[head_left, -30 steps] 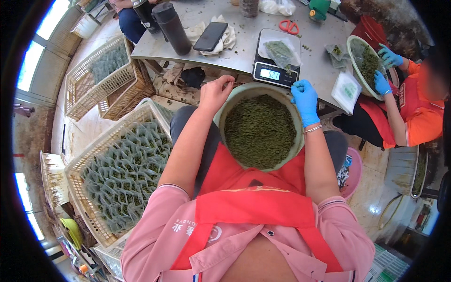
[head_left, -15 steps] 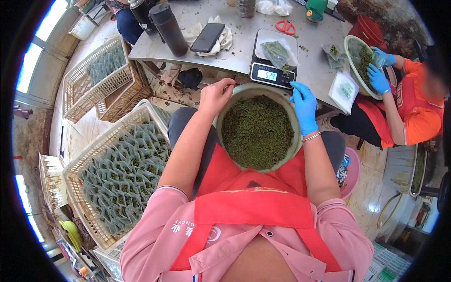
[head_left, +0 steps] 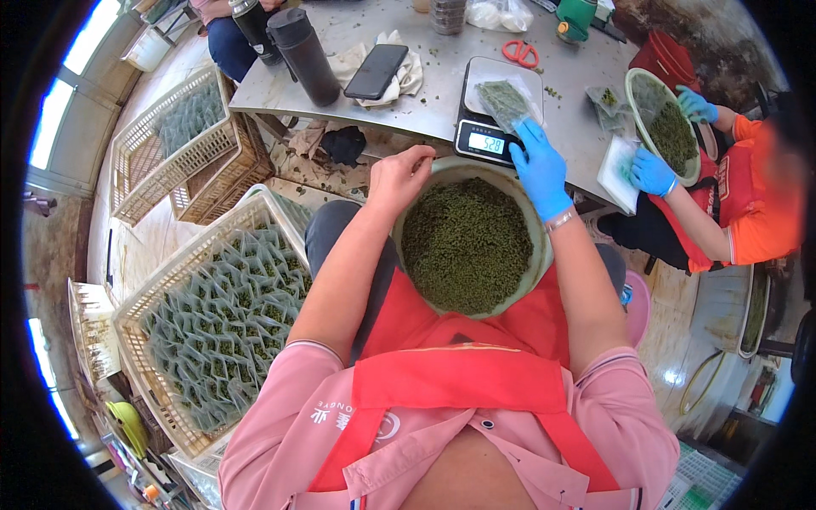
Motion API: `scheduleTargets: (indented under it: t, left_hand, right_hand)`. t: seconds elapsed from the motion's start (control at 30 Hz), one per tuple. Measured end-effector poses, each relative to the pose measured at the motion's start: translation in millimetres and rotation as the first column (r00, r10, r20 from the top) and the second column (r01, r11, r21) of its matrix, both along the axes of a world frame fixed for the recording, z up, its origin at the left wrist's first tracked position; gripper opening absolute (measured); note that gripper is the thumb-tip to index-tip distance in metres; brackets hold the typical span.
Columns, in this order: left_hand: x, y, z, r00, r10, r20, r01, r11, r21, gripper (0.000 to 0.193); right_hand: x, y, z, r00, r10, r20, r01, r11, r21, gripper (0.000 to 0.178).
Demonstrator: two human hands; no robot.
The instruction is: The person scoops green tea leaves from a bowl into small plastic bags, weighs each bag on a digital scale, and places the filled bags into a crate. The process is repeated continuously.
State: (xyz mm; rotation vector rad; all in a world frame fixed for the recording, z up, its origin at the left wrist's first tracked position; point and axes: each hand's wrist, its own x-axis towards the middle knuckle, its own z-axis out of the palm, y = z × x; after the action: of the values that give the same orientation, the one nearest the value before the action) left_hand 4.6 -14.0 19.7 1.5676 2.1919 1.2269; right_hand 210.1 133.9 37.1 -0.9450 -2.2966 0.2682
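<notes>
On my lap rests a round pale-green basin (head_left: pixel 544 246) filled with small dark-green granules (head_left: pixel 467 242). My bare left hand (head_left: pixel 401 177) is at the basin's far left rim, fingers curled and pressed together; anything between their tips is too small to make out. My right hand (head_left: pixel 541 170), in a blue glove, reaches past the far right rim to the scale. Its fingers are stretched out, the tips touching the near end of a clear plastic bag (head_left: pixel 501 100) of green granules. That bag lies on the pan of the digital scale (head_left: pixel 483 143), whose display is lit.
Left of me stands a cream crate (head_left: pixel 136 310) packed with filled bags; another crate (head_left: pixel 127 166) is beyond it. The metal table (head_left: pixel 433 81) bears a phone (head_left: pixel 376 71), a dark flask (head_left: pixel 304 58) and red scissors (head_left: pixel 520 53). At right, a co-worker (head_left: pixel 748 187) handles another basin (head_left: pixel 693 166).
My right hand has moved forward and left from the basin's rim onto the bag on the scale. The left hand stays near the rim. The co-worker's nearer hand has moved from their basin to the white stack.
</notes>
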Motion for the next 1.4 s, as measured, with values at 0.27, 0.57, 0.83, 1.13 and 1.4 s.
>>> scheduleTargets:
  t: [0.27,0.57,0.83,1.13,1.4]
  left_hand:
    - [-6,27,-6,0.918,0.181,-0.353,-0.084,0.959,0.272,0.041]
    - [-7,26,-11,0.97,0.138,-0.199,-0.185,0.953,-0.241,0.046]
    - [-6,21,-11,0.962,0.097,-0.257,-0.119,0.99,-0.072,0.062]
    - [-1,27,-4,0.957,0.103,-0.269,-0.095,0.995,0.042,0.053]
    - [-6,34,-4,0.956,0.289,0.045,-0.288,0.957,-0.025,0.056]
  right_hand:
    - [-55,14,38,0.916,0.093,0.39,-0.188,0.959,0.211,0.018]
    - [-95,-44,10,0.904,0.232,0.36,-0.29,0.95,0.116,0.01]
    - [-89,-67,39,0.91,0.28,0.306,-0.283,0.958,-0.036,0.027]
    - [-61,-31,38,0.835,0.53,-0.149,-0.54,0.737,-0.407,0.026]
    - [48,152,23,0.738,-0.436,-0.515,-0.081,0.701,-0.709,0.055]
